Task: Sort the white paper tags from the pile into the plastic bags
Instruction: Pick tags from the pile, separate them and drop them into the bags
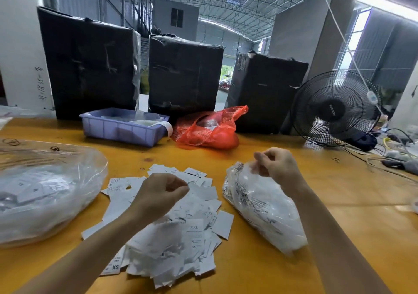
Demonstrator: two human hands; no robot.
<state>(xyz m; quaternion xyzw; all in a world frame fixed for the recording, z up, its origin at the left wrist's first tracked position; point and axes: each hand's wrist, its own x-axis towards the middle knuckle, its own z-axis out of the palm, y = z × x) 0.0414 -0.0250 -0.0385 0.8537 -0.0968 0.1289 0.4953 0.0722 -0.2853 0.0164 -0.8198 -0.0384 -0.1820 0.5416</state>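
A loose pile of white paper tags [181, 237], some printed XS, S and XXL, lies on the yellow table [352, 203] in front of me. My left hand [158, 194] hovers over the far part of the pile with its fingers curled; I see no tag in it. To the right lies a clear printed plastic bag [260, 210] stuffed with white tags. My right hand [278, 164] pinches that bag's plastic at its far top end. A larger clear plastic bag [45, 194] holding tags sits at the left.
A lilac plastic tray [122, 130] and a red plastic bag [210, 130] stand beyond the pile. Behind them are three black-wrapped boxes [90, 62]. A black fan [334, 110] and loose cables [395, 157] occupy the far right of the table.
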